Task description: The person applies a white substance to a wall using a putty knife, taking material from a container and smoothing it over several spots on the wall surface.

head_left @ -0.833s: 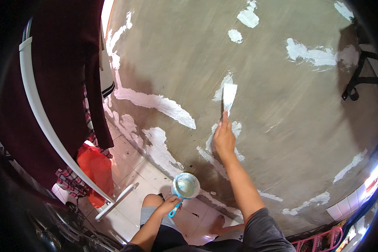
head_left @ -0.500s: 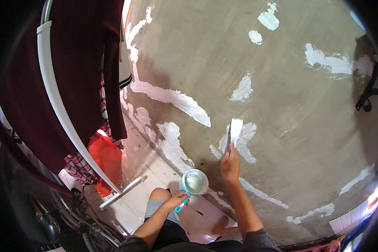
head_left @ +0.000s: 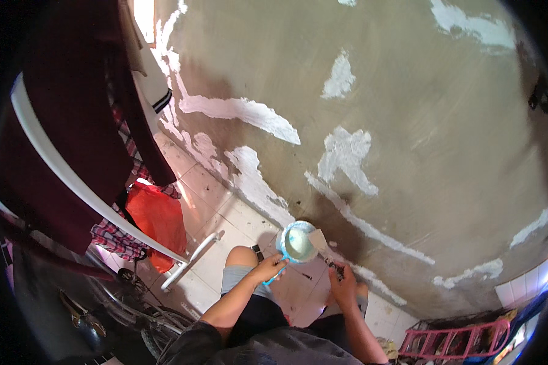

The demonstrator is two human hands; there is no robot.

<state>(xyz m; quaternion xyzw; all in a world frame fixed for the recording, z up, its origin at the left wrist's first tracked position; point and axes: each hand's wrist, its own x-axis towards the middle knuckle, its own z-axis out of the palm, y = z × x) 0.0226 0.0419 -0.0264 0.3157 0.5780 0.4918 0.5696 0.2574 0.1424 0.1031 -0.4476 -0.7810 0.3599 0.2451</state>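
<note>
My left hand (head_left: 268, 269) is closed round the blue handle of a dipper (head_left: 279, 242), which holds a pale, creamy paste (head_left: 298, 242). A putty knife (head_left: 318, 239) is gripped in my right hand (head_left: 343, 286), its broad blade at the right rim of the dipper. Whether the blade touches the rim, I cannot tell. In front of me rises a grey plaster wall (head_left: 402, 158) marked with white filler patches. The nearest one is a branched patch (head_left: 346, 155) above the dipper, with a long streak below it.
At left, dark clothes (head_left: 73, 152) and a red bag (head_left: 157, 222) hang by a curved white rack (head_left: 61, 155). A bicycle (head_left: 146, 322) stands lower left. A pink metal rack (head_left: 453, 342) sits lower right. Pale tiles (head_left: 225, 225) cover the floor along the wall.
My right hand has brought the putty knife down from the branched wall patch to the dipper's rim. The dipper sits slightly higher and further right in view. The view itself has shifted.
</note>
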